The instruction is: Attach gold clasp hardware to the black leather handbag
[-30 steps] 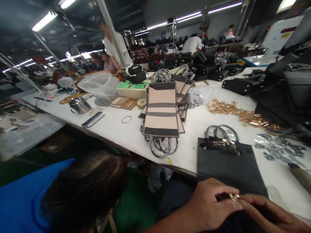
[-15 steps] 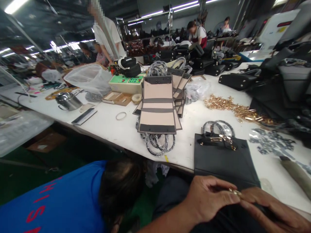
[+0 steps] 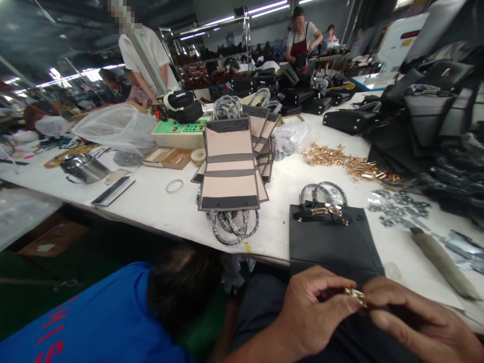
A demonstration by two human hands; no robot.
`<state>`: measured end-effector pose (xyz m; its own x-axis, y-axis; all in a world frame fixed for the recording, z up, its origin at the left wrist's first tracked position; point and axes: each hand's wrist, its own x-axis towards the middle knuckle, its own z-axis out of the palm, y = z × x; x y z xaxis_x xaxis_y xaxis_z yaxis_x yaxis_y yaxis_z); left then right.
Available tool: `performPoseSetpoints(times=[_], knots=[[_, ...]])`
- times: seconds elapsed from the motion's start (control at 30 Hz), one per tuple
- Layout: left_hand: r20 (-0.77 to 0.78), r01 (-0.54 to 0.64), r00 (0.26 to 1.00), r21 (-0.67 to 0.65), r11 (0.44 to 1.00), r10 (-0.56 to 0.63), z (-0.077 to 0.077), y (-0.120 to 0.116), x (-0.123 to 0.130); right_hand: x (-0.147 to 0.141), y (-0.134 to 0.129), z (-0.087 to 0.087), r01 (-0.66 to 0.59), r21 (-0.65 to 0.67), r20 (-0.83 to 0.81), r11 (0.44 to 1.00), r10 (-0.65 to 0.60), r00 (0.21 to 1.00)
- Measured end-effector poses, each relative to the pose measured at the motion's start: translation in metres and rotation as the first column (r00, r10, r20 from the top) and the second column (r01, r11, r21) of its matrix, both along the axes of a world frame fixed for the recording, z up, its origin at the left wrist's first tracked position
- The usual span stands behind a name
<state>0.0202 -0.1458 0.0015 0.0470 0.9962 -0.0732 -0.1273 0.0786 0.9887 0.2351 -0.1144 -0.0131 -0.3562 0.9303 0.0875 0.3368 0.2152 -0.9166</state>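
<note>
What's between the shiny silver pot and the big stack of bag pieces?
Between the pot and the stack, the head view shows a cardboard box, pale roll, thin ring and flat strip.

It is a factory workshop making bags. A long white worktable (image 3: 151,206) carries stacked bag panels (image 3: 229,186) at 12 o'clock, a heap of gold-coloured fittings (image 3: 328,156) at 1 o'clock and piled black bags (image 3: 427,106) at 2 o'clock. A green-topped control box (image 3: 179,136) sits near 11 o'clock. Strip lights (image 3: 269,8) run overhead, above an aproned worker (image 3: 300,49) just past 12 o'clock.
</note>
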Motion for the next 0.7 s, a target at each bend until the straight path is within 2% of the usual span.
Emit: performPoseSetpoints(times=[0.1,0.17,0.37,0.53,0.7], knots=[[-0.05,-0.007,0.999,0.096,0.995,0.012,0.006,0.0,0.004,0.002,0.002,0.001,0.124,-0.126,-0.029,0.984,-0.128,0.991],[-0.068,-0.013,0.997,0.143,0.99,0.023,0.007,0.0,0.008,0.001,0.002,0.004,0.156,-0.141,-0.022,0.978,-0.16,0.987],[-0.097,-0.064,0.992,0.141,0.988,0.078,0.005,0.002,0.014,-0.004,0.004,0.018,0.031,-0.073,-0.027,0.997,-0.033,0.999],[-0.098,-0.075,0.991,0.13,0.989,0.088,0.004,0.003,0.013,-0.007,0.004,0.023,0.047,0.028,0.002,0.998,-0.048,0.999],[-0.169,-0.072,0.98,0.176,0.982,0.102,0.007,0.004,0.012,-0.013,-0.002,0.018,0.081,0.143,0.082,0.986,-0.094,0.992]])
